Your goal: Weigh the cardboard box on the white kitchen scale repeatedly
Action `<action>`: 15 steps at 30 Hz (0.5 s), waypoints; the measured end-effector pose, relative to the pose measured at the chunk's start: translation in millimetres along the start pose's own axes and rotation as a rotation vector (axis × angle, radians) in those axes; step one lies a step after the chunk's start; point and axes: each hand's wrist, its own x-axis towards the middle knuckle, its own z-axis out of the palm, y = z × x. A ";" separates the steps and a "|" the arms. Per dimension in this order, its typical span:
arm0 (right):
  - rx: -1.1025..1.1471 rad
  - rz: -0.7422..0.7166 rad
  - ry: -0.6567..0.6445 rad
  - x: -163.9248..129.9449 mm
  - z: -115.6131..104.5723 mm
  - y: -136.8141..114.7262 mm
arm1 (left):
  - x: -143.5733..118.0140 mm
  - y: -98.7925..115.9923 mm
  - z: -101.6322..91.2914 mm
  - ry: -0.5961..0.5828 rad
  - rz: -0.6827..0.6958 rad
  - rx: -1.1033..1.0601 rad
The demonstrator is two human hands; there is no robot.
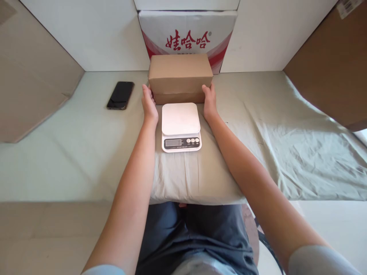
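L hand (149, 104) and R hand (209, 101) flat vs. the end faces of the brown box (180, 76), one per side; fingertips hidden behind box edges. Box sits on cloth-covered bench (86, 145), just behind scale (181, 126). Scale readout illegible. Phone (120, 95) left, apart.
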 end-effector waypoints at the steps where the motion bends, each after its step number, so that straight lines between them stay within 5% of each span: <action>1: 0.003 -0.010 0.044 1.4 0.3 1.5 | 0.8 0.5 0.0 0.011 -0.008 -0.001; 7: -0.011 -0.014 0.106 5.2 0.0 4.7 | 1.6 0.7 -1.7 0.037 -0.014 0.008; 15: 0.002 -0.040 -0.003 -7.9 2.1 -9.7 | 2.6 -7.0 -14.2 0.016 0.017 0.115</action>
